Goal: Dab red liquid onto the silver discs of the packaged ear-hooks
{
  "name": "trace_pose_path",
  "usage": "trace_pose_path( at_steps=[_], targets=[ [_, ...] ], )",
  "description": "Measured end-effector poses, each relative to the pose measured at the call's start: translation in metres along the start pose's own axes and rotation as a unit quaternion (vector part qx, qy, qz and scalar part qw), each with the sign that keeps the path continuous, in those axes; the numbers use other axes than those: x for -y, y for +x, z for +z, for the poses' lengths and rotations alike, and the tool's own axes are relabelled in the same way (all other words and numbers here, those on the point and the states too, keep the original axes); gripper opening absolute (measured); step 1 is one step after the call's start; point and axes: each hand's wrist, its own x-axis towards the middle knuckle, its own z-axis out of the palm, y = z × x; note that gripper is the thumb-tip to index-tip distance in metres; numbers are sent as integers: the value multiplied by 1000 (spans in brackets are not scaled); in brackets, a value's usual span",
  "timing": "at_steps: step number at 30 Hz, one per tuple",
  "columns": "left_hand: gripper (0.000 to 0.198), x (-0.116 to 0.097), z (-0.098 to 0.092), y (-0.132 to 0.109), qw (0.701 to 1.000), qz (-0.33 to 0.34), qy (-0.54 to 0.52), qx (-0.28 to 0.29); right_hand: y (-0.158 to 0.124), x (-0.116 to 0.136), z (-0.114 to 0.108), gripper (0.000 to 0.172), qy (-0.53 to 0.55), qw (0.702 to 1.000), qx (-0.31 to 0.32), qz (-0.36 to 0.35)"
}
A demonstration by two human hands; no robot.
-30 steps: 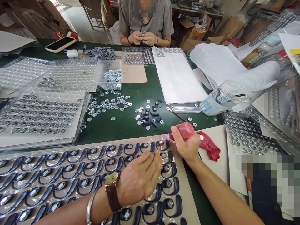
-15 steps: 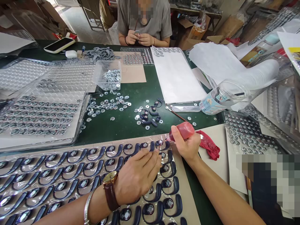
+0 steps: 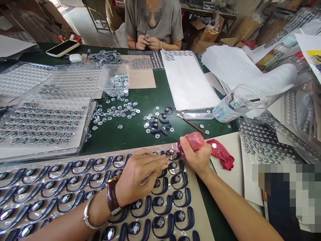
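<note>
My right hand (image 3: 198, 154) is wrapped round a red squeeze bottle (image 3: 193, 141), tilted with its nozzle pointing left, close to a dark ear-hook piece (image 3: 178, 156) in the far right corner of a clear plastic tray (image 3: 190, 174). My left hand (image 3: 142, 172) is closed on a slim metal tool (image 3: 144, 180); its rear end shows below the palm, and its tip reaches toward the nozzle at the same piece. Too little of the tool shows to tell its kind. Rows of dark ear-hook pieces with shiny round centres fill the tray below both hands.
Loose ear-hook pieces (image 3: 155, 124) and silver washers (image 3: 110, 113) lie beyond the tray. A clear tub (image 3: 102, 80) holds more washers. A red cloth (image 3: 223, 157), a tipped clear jar (image 3: 227, 108) and white sheets (image 3: 189, 83) lie around. Across the table, a co-worker's hands (image 3: 147, 43) hold small things.
My left hand has turned and shifted slightly left, so the slim metal tool shows more. The red bottle has moved a little left, staying near the same corner piece.
</note>
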Motion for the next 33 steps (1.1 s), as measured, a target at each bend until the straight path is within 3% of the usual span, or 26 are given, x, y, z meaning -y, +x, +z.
trace_pose_path(
  at_steps=[3,6,9,12,15,18,21,23,26,29,32,33],
  targets=[
    [24,-1,-3,1,1000,-2,-3,-17,0,-3,0,24,101,992,-69,28],
    [25,-11,-20,-6,998,-8,6,-61,1,-10,0,24,105,988,-117,12],
    [26,-32,-52,-31,993,-12,56,-106,4,-14,-5,24,21,991,-103,-82],
    [28,-59,-90,-78,980,-31,158,-116,8,-7,-15,27,-109,975,-45,-190],
    [28,-82,-116,-141,956,-43,260,-126,9,7,-32,31,-334,908,49,-248],
    [29,-94,-124,-207,931,-52,344,-106,6,17,-44,26,-541,792,143,-245],
    [33,-96,-120,-261,923,-74,372,-64,6,20,-38,24,-637,693,218,-259],
    [37,-94,-114,-289,916,-95,385,-50,9,22,-26,27,-648,670,242,-268],
    [38,-90,-107,-317,906,-111,406,-49,10,34,-14,29,-657,654,253,-276],
    [38,-86,-103,-332,901,-133,411,-38,-10,53,-20,28,-643,658,264,-291],
    [39,-82,-100,-337,897,-146,415,-42,-52,60,-43,28,-622,704,248,-238],
    [39,-80,-99,-338,898,-149,412,-44,-67,57,-52,32,-597,746,243,-168]
  ],
)
